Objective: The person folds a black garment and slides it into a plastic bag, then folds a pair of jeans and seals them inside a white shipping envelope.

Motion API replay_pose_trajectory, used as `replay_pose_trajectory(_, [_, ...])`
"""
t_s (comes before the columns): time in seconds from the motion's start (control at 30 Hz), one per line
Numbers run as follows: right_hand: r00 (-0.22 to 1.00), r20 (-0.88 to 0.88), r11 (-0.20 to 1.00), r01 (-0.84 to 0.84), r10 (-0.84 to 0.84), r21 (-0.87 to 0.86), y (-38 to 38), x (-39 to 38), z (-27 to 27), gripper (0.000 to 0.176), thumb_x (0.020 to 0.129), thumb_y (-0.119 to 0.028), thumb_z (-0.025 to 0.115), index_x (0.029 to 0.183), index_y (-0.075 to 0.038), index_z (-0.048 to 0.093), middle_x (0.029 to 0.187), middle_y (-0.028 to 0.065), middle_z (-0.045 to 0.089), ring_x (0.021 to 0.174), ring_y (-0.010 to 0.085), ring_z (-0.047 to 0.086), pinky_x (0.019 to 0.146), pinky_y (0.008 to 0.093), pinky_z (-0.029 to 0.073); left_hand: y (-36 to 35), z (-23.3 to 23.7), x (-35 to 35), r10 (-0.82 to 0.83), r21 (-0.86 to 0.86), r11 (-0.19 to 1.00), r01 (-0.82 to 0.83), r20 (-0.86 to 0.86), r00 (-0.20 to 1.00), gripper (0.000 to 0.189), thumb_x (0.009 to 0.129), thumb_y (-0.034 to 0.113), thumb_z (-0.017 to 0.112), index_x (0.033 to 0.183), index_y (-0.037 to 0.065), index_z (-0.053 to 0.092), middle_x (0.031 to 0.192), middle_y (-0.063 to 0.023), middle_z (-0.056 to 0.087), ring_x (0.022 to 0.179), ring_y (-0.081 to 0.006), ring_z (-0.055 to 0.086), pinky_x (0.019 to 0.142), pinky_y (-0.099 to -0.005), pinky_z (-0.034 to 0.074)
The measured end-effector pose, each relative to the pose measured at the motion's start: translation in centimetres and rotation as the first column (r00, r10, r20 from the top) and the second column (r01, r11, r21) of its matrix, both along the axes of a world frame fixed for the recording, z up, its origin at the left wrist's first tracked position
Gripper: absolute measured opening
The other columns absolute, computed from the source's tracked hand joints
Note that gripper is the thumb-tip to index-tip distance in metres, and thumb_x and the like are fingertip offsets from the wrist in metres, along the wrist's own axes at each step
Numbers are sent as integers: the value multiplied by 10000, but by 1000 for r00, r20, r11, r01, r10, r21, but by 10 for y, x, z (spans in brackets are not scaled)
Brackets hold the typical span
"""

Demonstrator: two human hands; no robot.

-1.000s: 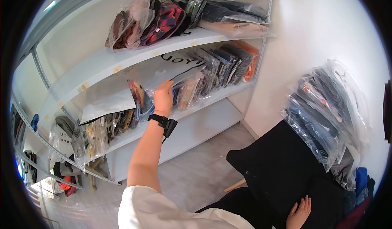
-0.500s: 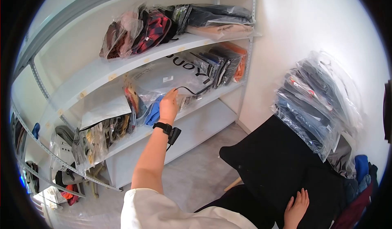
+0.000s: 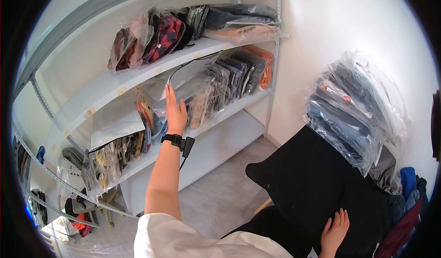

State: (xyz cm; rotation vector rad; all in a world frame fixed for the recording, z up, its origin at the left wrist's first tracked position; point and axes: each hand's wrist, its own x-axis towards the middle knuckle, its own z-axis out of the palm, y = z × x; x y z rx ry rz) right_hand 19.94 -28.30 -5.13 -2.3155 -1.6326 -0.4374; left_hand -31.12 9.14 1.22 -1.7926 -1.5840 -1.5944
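My left hand [image 3: 176,113] reaches up to the middle shelf, its fingers stretched out and thumb apart. The fingertips touch the lifted edge of a large plastic bag [image 3: 183,76], which has a dark rim and stands raised under the shelf above. Just right of the hand, a row of clear-bagged folded clothes [image 3: 202,104] stands on edge. My right hand [image 3: 335,230] lies flat, fingers spread, on a black cloth-like surface [image 3: 303,175], and nothing is in it.
Bagged clothes, including a red checked garment [image 3: 165,35], lie on the upper shelf [image 3: 138,76]. A tall stack of bagged garments [image 3: 344,115] leans against the right wall. Loose clothes [image 3: 404,212] lie at the lower right. A wooden leg [image 3: 262,206] shows below the black surface.
My left hand has moved up and left, and its fingers have straightened. The large bag has been lifted and folded back, uncovering the row of bagged clothes. My right hand has stayed put.
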Motion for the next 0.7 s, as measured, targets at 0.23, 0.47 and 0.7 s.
replay_pose_trajectory(0.23, [1000, 2, 1000, 9, -9, 7, 0, -1, 0, 275, 906, -86, 540, 1124, 76, 582, 1292, 219, 549, 1281, 376, 451, 1067, 465, 354, -8, -26, 11, -43, -67, 997, 30, -196, 980, 698, 850, -13, 549, 1474, -31, 235, 1557, -223, 197, 1409, -384, 271, 1126, -395, 303])
replay_pose_trajectory(0.47, [1000, 2, 1000, 26, -26, 4, 1, -3, 0, 270, 895, -81, 551, 1111, 75, 592, 1287, 213, 557, 1283, 372, 454, 1069, 463, 355, 12, -52, 7, -96, -137, 987, 84, -84, 992, 740, 857, -5, 556, 1495, -23, 181, 1567, -242, 145, 1441, -395, 185, 1161, -398, 224])
replay_pose_trajectory(0.7, [998, -64, 997, -2, 7, 78, -1, -1, 0, 276, 905, -84, 551, 1134, 67, 577, 1298, 211, 545, 1276, 371, 462, 1062, 453, 368, -6, -7, 79, -259, 59, 952, 301, -371, 892, 667, 845, 10, 564, 1454, -30, 295, 1525, -227, 274, 1428, -380, 242, 1177, -414, 221])
